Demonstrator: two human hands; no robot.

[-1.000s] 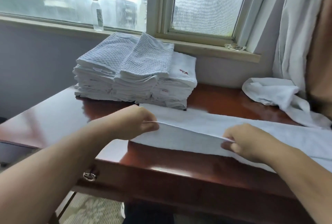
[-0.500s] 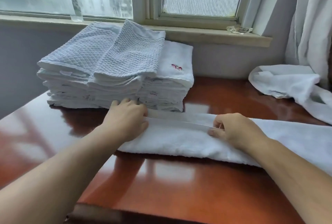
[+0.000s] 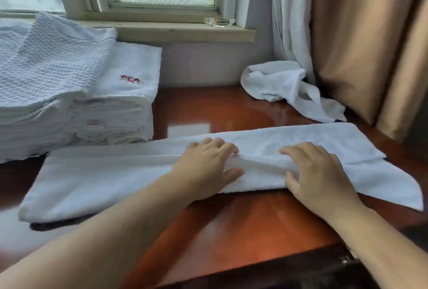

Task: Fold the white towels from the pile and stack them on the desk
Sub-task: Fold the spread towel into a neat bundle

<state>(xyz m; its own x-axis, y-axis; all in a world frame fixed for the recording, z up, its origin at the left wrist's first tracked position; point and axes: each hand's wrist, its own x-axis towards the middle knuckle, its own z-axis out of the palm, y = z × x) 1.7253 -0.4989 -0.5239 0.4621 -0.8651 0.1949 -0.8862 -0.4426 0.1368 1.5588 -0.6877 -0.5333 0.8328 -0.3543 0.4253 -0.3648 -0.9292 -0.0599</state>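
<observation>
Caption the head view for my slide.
Both hands press flat on a long folded white towel beside the stack.

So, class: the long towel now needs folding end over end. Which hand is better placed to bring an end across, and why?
Probably the right hand. It rests flat on the long towel nearer an end, with a shorter stretch beyond it. The left hand presses near the middle, well placed to hold the towel while the right hand folds.

White towel (image 3: 104, 182) lengthwise-folded on desk (image 3: 231, 226)
</observation>
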